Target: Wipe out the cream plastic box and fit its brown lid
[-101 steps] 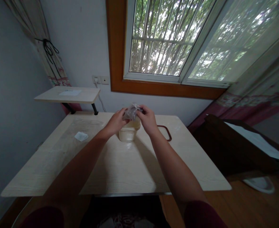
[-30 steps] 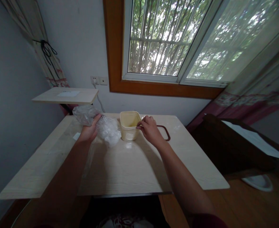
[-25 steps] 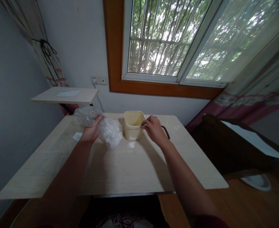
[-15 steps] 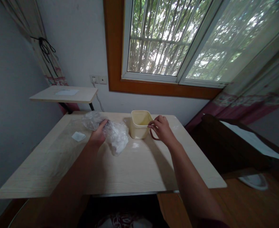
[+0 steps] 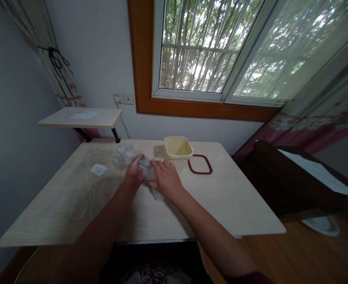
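We find the clear plastic bag (image 5: pixel 146 169) bunched over the table (image 5: pixel 236 205), left hand (image 5: pixel 134 173) and right hand (image 5: pixel 168 180) gripping opposite sides, fingers of both curled onto it with little spread. We note the cream container (image 5: pixel 178 156) upright beyond the right hand, just beside the brown ring (image 5: pixel 200 172).

Room is opening on the right side of the desk (image 5: pixel 239 205).
Past the right forearm (image 5: pixel 212 234), a wide lane is reaching the edge. Further back, a yellow tub (image 5: pixel 178 156) is blocking, a brown ring (image 5: pixel 199 172) (lying flat, barely hindering) just beside it. Left hand (image 5: pixel 134 172), right hand (image 5: pixel 167 178) and crumpled bag (image 5: pixel 146 167) are filling the middle; a raised shelf (image 5: pixel 109 116) is overhanging the back left.
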`<action>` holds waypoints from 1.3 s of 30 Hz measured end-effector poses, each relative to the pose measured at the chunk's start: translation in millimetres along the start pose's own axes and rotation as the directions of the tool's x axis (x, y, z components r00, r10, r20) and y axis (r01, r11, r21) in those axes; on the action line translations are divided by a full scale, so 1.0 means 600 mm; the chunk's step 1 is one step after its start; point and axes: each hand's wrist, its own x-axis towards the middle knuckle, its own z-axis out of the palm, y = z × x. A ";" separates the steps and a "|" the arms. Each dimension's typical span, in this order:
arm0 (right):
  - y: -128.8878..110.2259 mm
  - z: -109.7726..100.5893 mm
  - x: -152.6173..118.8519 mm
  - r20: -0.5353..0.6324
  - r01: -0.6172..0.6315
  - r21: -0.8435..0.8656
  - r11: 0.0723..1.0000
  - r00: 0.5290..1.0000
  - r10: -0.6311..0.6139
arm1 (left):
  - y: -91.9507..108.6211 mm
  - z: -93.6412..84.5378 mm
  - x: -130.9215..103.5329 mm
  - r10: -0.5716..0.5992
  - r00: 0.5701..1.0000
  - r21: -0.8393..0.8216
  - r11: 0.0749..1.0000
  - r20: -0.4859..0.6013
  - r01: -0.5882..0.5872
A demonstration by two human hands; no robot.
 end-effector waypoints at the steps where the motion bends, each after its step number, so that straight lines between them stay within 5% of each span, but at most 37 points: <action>1: -0.004 0.010 0.000 0.027 -0.013 -0.032 0.999 1.000 0.014 | 0.003 -0.003 0.001 -0.035 0.999 -0.039 0.999 -0.033 0.034; 8: 0.000 0.052 -0.008 0.138 0.078 -0.170 0.982 0.989 -0.054 | 0.054 -0.043 0.015 0.077 0.991 -0.069 0.994 -0.112 -0.085; 14: 0.008 0.051 -0.011 0.156 0.102 -0.194 0.976 0.985 -0.072 | 0.100 -0.075 0.021 0.209 0.977 -0.125 0.971 0.031 -0.204; 19: 0.014 0.053 -0.012 0.150 0.047 -0.177 0.983 0.988 -0.021 | 0.117 -0.061 0.008 0.398 0.915 -0.016 0.917 0.059 -0.398; 23: 0.009 0.046 -0.007 0.011 -0.052 0.016 0.999 0.999 0.051 | 0.119 -0.031 -0.013 0.509 0.853 0.076 0.851 0.120 -0.519; 26: -0.001 0.035 0.009 -0.105 -0.079 0.268 0.960 0.988 0.111 | 0.117 0.002 -0.038 0.490 0.846 0.156 0.837 0.209 -0.524; 31: -0.019 0.027 0.052 -0.048 -0.074 0.501 0.862 0.992 0.113 | 0.115 0.049 -0.070 0.405 0.801 0.361 0.737 0.441 -0.572; 35: -0.021 0.036 0.072 -0.005 -0.110 0.626 0.772 0.989 0.145 | 0.114 0.053 -0.069 0.390 0.734 0.435 0.616 0.556 -0.657; 39: -0.011 0.035 0.072 0.001 -0.169 0.811 0.560 0.958 0.287 | 0.104 0.029 -0.062 0.354 0.775 0.425 0.680 0.524 -0.598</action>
